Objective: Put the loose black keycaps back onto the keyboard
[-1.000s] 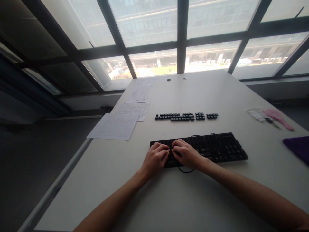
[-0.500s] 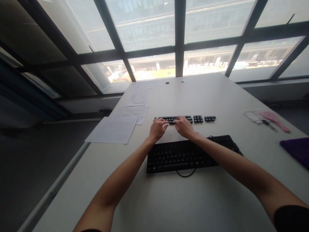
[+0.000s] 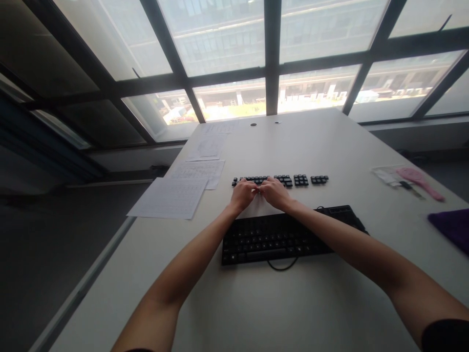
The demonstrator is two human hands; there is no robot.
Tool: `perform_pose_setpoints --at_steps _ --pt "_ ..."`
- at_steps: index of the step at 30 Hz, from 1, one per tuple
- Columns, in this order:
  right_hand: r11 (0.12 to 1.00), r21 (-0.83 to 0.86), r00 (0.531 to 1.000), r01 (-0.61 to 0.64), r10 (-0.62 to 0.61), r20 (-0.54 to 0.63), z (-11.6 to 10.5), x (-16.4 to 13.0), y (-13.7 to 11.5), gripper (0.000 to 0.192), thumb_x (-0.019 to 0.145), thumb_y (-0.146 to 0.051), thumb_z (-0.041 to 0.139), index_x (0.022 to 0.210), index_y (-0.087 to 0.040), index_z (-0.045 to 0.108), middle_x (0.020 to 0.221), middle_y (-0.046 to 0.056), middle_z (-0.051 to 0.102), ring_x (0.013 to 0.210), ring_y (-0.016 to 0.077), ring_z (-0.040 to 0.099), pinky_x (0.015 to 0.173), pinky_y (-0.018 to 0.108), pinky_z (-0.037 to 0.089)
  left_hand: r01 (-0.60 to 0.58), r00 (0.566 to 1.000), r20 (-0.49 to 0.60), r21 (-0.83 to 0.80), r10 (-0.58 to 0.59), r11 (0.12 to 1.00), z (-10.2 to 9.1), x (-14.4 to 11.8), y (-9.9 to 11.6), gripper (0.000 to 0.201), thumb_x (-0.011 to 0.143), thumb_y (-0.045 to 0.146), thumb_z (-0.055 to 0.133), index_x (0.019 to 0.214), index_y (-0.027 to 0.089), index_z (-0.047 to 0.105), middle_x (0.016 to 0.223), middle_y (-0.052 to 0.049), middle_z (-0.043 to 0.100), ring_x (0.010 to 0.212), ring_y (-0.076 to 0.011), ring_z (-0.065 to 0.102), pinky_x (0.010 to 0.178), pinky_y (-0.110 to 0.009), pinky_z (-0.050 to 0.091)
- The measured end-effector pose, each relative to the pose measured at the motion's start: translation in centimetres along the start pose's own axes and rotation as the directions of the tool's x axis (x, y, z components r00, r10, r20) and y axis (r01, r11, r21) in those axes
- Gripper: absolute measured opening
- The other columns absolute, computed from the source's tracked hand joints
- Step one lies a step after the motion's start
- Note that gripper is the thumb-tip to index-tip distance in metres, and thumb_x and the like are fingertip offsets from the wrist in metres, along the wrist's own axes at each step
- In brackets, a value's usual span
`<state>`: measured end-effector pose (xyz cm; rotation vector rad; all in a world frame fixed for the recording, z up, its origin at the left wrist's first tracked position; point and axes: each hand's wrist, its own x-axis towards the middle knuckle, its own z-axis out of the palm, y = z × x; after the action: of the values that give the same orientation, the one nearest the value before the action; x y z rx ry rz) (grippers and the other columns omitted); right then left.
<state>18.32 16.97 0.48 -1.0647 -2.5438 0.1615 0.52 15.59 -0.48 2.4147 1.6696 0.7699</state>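
Observation:
My left hand (image 3: pixel 242 194) and my right hand (image 3: pixel 274 193) meet at the near edge of a row of loose black keycaps (image 3: pixel 284 180). Their fingers are bent inward, and the fingertips almost touch each other. Whatever lies between the fingertips is too small and dark to name. Parts of the keycap rows are covered by both hands. Just nearer to me lies a black keyboard (image 3: pixel 271 241), partly under my right forearm, with its cable (image 3: pixel 283 268) looping out at the front.
Two smaller keycap groups, a block (image 3: pixel 301 180) and a short row (image 3: pixel 319 180), sit to the right. Printed sheets (image 3: pixel 167 196) lie along the left edge of the white table (image 3: pixel 242 308). A pink hairbrush (image 3: pixel 417 180) and a purple cloth (image 3: pixel 452 225) are at the right.
My hands have moved closer together, the left one shifting right and the right one slightly left, so their fingertips now meet. The keyboard stays in place.

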Motion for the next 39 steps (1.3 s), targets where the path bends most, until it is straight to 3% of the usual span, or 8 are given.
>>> perform_pose_setpoints --at_steps 5,10,15,22,39 --pt "0.994 0.105 0.998 -0.017 0.023 -0.051 -0.9 -1.6 -0.8 0.017 0.092 -0.012 0.064 0.080 -0.016 0.075 0.086 0.008 0.072 0.088 0.0219 0.061 0.085 0.033 0.044 0.034 0.999 -0.022 -0.059 -0.036 0.998 -1.9 -1.5 1.2 0.004 0.082 0.019 0.078 0.082 0.022 0.081 0.088 -0.003 0.079 0.087 -0.0221 0.065 0.088 -0.038 0.049" --pt "0.888 0.460 0.985 0.016 0.066 -0.162 -2.5 -7.1 -3.1 0.010 0.087 -0.010 0.070 0.082 -0.019 0.074 0.085 0.005 0.071 0.082 0.0192 0.065 0.078 0.031 0.049 0.038 0.999 -0.022 -0.306 -0.047 0.951 -4.8 -7.0 5.0 0.005 0.082 0.022 0.079 0.085 0.027 0.080 0.088 0.001 0.080 0.084 -0.0195 0.069 0.087 -0.037 0.050" --pt "0.800 0.599 0.985 0.027 0.082 -0.155 -2.3 -11.8 -4.9 0.011 0.087 -0.010 0.070 0.084 -0.020 0.074 0.089 0.006 0.073 0.084 0.0206 0.067 0.080 0.035 0.054 0.057 0.998 0.045 -0.392 -0.042 0.918 -4.7 -11.5 7.7 0.010 0.082 0.019 0.079 0.086 0.027 0.081 0.091 0.001 0.079 0.086 -0.0194 0.068 0.085 -0.036 0.052" --pt "0.798 0.599 0.987 0.069 0.034 -0.159 -1.6 -12.6 -5.3 0.012 0.086 -0.008 0.070 0.083 -0.020 0.073 0.092 0.006 0.073 0.087 0.0209 0.068 0.082 0.036 0.055 0.023 1.000 0.022 -0.381 -0.016 0.924 -3.4 -12.6 7.8 0.009 0.085 0.020 0.077 0.087 0.027 0.081 0.091 0.000 0.078 0.087 -0.0195 0.065 0.082 -0.035 0.052" --pt "0.891 0.424 0.984 0.162 -0.113 -0.137 -2.2 -13.1 -5.6 0.015 0.092 -0.010 0.061 0.082 -0.018 0.068 0.099 0.010 0.067 0.095 0.0231 0.062 0.084 0.038 0.055 -0.181 0.983 0.009 -0.143 0.184 0.973 -3.5 -13.4 8.5 0.015 0.096 0.021 0.062 0.097 0.024 0.077 0.104 -0.004 0.075 0.091 -0.0219 0.059 0.089 -0.041 0.053"
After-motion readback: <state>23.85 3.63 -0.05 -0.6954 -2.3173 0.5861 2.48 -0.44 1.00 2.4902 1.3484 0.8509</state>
